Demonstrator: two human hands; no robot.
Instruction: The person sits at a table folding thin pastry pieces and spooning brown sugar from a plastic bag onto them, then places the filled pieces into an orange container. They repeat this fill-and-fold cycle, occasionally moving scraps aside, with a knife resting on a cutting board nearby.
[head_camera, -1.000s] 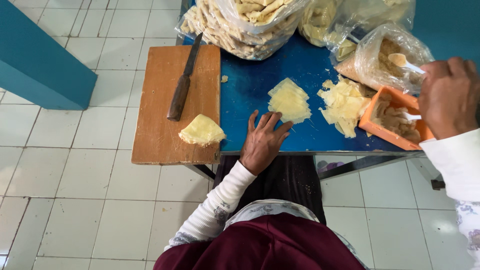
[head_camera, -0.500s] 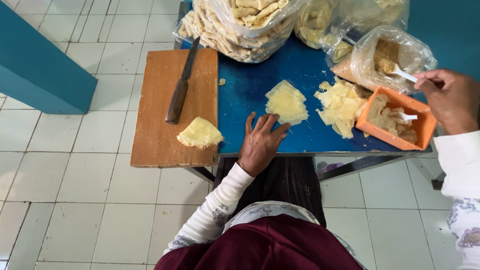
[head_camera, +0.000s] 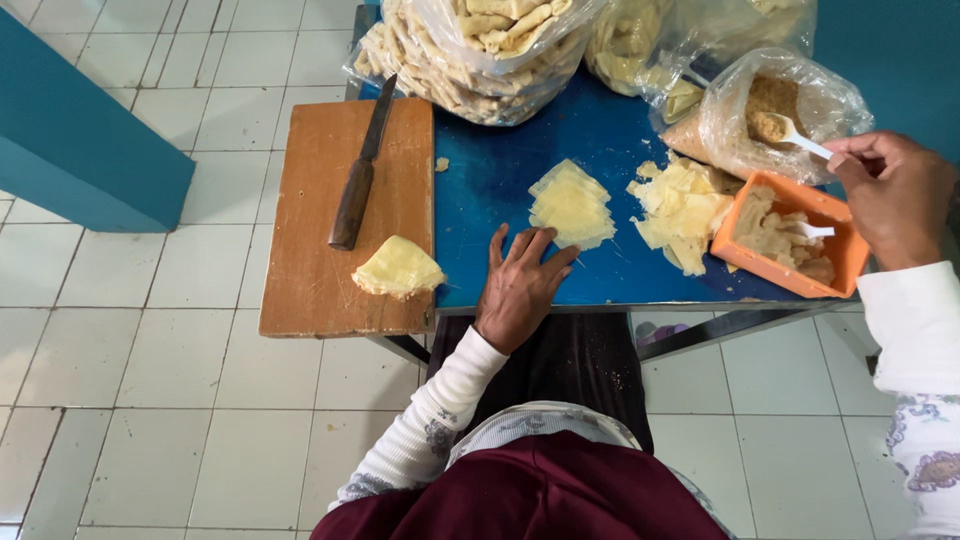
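White plastic spoon (head_camera: 795, 135) loaded with brown crumb filling, over the open filling bag (head_camera: 775, 110) at table's far right edge, handle pointing right into right hand (head_camera: 895, 195), pinched shut on it. Pastry sheet stack (head_camera: 572, 205) mid-table, just beyond left hand (head_camera: 520, 285), which lies flat, fingers spread, empty, near front edge

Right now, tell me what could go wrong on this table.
The cutting board overhangs the table edge, so it might tip, knife and all. The spoon in the right hand is heaped with crumbs that could spill. The orange tray sits at the table's near edge.
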